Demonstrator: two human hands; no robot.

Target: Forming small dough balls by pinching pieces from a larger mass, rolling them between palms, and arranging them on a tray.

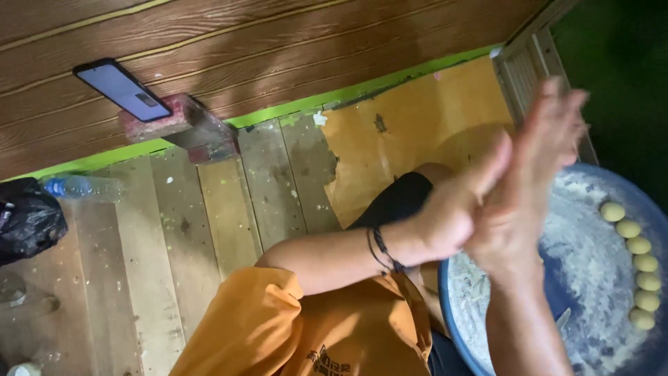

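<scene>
Black bag (24,216): far 9 o'clock edge, slumped on the plank floor (174,230); soft plastic.
Bottle (83,186): clear, lying on its side just beside the bag, toward 10 o'clock.
Phone (122,89): 10 o'clock, propped tilted on a red brick (184,129) against the wood-panel wall.
Orange mat (417,118): 12 o'clock, flat on the planks, torn edge; a knee rests over it.
Left hand (456,209): centre-right, cord bracelet at the wrist. Palm flat against the other hand, fingers straight, not curled.
Right hand (539,174): forearm comes up from 5 o'clock, fingers stretched toward 1 o'clock, motion-blurred. Palms pressed together; can't tell if anything sits between them.
Blue basin (452,327): 4 o'clock, right below the hands, floor of it dusted w/ white flour.
Dough balls (637,261): six, pale yellow, in a row along the basin's 3 o'clock rim, touching or nearly so.
Handling (judgement): balls prob. light, soft, easily dented; flour coat should cut sticking. Best cupped from below/sides w/ loose fingertips, no squeeze.
</scene>
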